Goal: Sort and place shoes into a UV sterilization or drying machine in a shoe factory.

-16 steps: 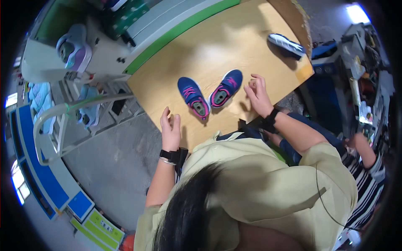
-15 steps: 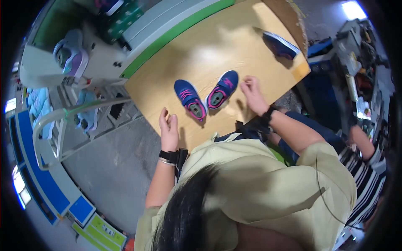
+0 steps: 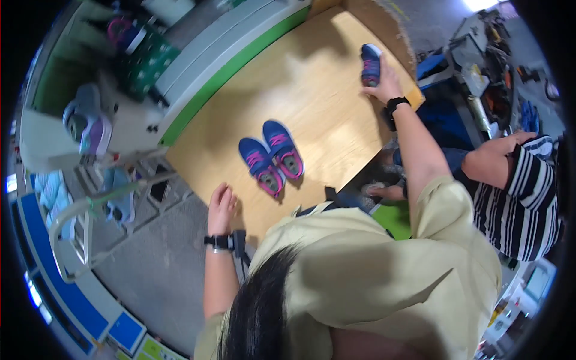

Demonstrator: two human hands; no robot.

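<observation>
My right hand (image 3: 388, 83) is stretched out to the far right of the pale, wood-grained tabletop (image 3: 327, 120), closed around 1 navy-blue shoe with pink details and a white sole edge (image 3: 371, 64). My thumb is at its heel end and my fingers lie along its right side, probably because that end faces me and comes to hand first. The toe points away from me. I cannot tell whether its sole touches the wood.

My left hand (image 3: 221, 207) holds nothing. Its fingers are loosely half curled by the near left edge, and I cannot tell whether it rests on anything.

Between my hands, nearer the left, sit 2 more shoes: a navy-blue left shoe with pink lacing (image 3: 255, 159) and its matching navy-blue right shoe (image 3: 281, 144). They stand side by side, sole down and apparently touching, toes away and pink-rimmed openings toward me, which seems to leave those openings within easy reach. Beyond them, a bright green strip (image 3: 225, 83) borders the tabletop.
</observation>
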